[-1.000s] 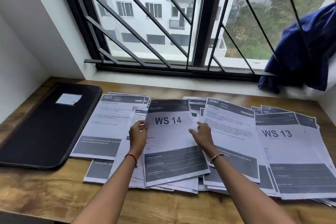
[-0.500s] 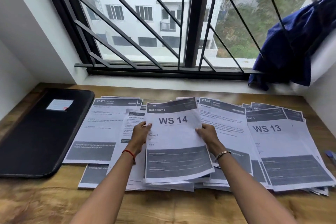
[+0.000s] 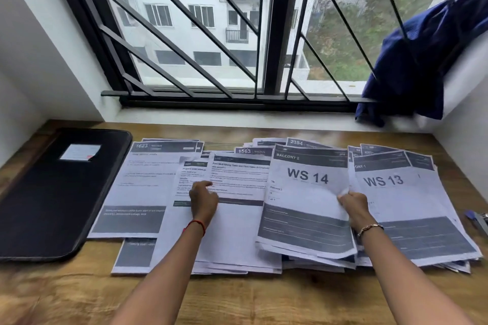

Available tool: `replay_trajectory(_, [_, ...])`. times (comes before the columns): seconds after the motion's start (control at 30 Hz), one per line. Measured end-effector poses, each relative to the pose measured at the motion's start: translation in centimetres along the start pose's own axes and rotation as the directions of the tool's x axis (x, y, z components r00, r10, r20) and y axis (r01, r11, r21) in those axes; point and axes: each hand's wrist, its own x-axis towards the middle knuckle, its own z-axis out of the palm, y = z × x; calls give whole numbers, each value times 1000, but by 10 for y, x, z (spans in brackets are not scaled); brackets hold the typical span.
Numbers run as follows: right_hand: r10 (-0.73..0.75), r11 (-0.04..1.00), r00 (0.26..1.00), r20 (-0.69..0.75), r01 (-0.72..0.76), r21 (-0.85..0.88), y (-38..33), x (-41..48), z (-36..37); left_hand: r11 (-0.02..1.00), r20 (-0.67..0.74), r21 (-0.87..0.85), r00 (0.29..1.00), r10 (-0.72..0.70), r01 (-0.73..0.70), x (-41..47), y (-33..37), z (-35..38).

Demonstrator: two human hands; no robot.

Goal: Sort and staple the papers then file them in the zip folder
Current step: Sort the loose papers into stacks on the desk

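Note:
Printed sheets lie fanned across the wooden table (image 3: 79,295). My right hand (image 3: 353,204) pinches the right edge of the "WS 14" sheet (image 3: 306,203), which is lifted slightly and lies against the "WS 13" pile (image 3: 404,208). My left hand (image 3: 203,199) rests with curled fingers on the text sheets (image 3: 237,182) uncovered in the middle. A "1623" sheet (image 3: 142,179) lies at the left of the spread. The black zip folder (image 3: 52,192) lies closed at the far left. A stapler (image 3: 479,221) shows partly at the right edge.
A barred window (image 3: 237,34) and white sill run along the table's far side. A blue cloth (image 3: 422,60) hangs at the right over the sill. White walls close in both ends. Bare wood shows along the near edge.
My right hand has carried the "WS 14" sheet rightward onto the "WS 13" pile, uncovering text sheets in the middle. My left hand let go of it and now rests on those sheets.

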Motion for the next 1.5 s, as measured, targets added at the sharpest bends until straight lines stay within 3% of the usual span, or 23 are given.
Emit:
replay_trajectory(0.13, [22, 999, 1000, 9, -22, 24, 2, -4, 6, 988, -17, 152, 999, -37, 39, 2, -1, 1])
replay_trajectory(0.3, [34, 998, 999, 2, -35, 44, -3, -9, 11, 974, -17, 218, 998, -60, 62, 3, -3, -1])
replay_trajectory(0.57, [122, 975, 990, -75, -106, 195, -9, -22, 7, 994, -3, 94, 998, -58, 58, 4, -10, -5])
replay_trajectory(0.77, [208, 938, 973, -96, -171, 301, -17, -27, 9, 1000, -117, -20, 993, -17, 14, 4, -9, -19])
replay_trajectory(1.13, [190, 909, 980, -59, -152, 389, -31, -32, 37, 998, -250, -12, 966, -62, 61, 26, -31, -58])
replay_trajectory(1.33, [151, 919, 988, -33, -128, 373, -31, -36, 51, 964, -172, 155, 967, -189, 216, 21, -38, -60])
replay_trajectory(1.5, [113, 923, 993, -14, -100, 371, -36, -42, 62, 985, -99, 54, 982, -159, 165, 19, -39, -51])
